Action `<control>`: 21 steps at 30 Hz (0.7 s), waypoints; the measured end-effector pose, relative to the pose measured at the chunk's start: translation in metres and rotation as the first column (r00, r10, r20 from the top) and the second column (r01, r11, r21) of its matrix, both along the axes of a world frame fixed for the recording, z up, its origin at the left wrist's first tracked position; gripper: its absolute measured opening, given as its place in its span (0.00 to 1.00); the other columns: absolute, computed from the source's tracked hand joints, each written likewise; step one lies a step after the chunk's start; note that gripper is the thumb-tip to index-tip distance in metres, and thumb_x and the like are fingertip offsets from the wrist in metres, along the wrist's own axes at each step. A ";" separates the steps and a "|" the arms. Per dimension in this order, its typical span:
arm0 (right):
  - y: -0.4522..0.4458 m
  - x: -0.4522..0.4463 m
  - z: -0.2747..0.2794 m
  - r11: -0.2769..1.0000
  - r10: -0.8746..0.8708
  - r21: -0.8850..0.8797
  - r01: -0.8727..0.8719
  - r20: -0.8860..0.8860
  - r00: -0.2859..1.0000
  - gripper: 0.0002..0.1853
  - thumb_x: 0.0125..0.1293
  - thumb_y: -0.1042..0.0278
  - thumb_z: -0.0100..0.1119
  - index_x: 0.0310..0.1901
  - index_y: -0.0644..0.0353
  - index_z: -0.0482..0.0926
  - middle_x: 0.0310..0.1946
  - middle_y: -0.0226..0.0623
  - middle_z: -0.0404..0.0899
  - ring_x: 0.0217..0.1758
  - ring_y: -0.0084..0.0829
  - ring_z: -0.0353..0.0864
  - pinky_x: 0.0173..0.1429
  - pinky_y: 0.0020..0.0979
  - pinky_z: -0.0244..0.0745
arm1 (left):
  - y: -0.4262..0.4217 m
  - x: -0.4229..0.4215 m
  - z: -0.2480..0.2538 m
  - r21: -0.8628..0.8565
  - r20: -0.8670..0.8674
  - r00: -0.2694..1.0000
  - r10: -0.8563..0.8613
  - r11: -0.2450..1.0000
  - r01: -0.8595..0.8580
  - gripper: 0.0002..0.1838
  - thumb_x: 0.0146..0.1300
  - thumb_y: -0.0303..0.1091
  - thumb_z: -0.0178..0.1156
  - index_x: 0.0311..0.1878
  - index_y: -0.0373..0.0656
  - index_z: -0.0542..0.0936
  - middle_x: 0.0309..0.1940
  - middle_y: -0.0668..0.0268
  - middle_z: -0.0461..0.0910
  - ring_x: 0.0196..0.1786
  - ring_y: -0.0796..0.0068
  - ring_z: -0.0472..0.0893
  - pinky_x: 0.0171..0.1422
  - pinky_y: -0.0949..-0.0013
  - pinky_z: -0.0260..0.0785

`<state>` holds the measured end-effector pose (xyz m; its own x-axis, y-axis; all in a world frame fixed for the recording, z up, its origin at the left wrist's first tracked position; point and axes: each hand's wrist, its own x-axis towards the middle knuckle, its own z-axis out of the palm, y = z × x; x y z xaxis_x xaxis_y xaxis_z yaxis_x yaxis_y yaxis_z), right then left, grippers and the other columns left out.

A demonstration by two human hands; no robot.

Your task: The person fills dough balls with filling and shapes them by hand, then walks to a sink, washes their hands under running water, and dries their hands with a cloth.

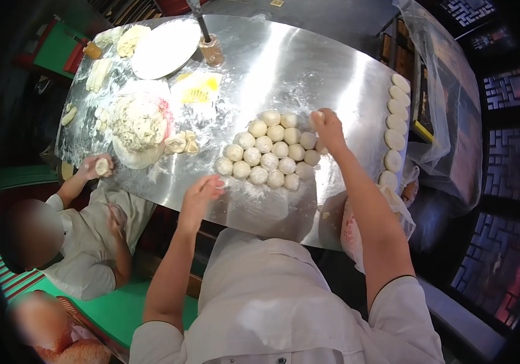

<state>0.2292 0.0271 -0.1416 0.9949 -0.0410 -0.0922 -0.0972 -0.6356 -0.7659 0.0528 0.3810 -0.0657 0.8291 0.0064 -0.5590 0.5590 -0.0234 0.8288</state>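
Observation:
Several round, flour-dusted dough balls [269, 161] sit packed in a cluster on the steel table [254, 218]. At the cluster's upper right, my right hand [329, 128] is closed, with a pale bit of a dough ball showing at its fingertips; the hand hides most of it. My left hand [203, 195] is by the lower left of the cluster, apart from the balls. Its fingers point right, loosely extended and slightly blurred, with nothing seen in them.
Flattened dough discs [395, 141] line the right edge. Leftward are a floury dough heap [138, 121], a white round tray [166, 48], a yellow-printed packet [197, 88] and a wooden-handled tool [212, 51]. A co-worker's hand [97, 166] holds dough at the left. A plastic bag [352, 233] hangs near my right arm.

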 end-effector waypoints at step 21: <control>-0.105 -0.252 0.114 0.920 -0.299 -0.210 0.331 0.171 0.939 0.11 0.63 0.72 0.61 0.47 0.62 0.78 0.39 0.45 0.80 0.38 0.45 0.81 0.43 0.39 0.76 | 0.142 0.084 -0.091 0.899 0.412 0.802 -0.433 0.339 -0.279 0.14 0.54 0.27 0.65 0.45 0.40 0.78 0.42 0.58 0.78 0.50 0.57 0.76 0.57 0.55 0.65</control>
<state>-0.0227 -0.0778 -0.0273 0.9292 -0.3584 0.0899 -0.2294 -0.7502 -0.6202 0.1365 0.5226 -0.1565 0.9585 0.1098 0.2630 0.0162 -0.9423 0.3343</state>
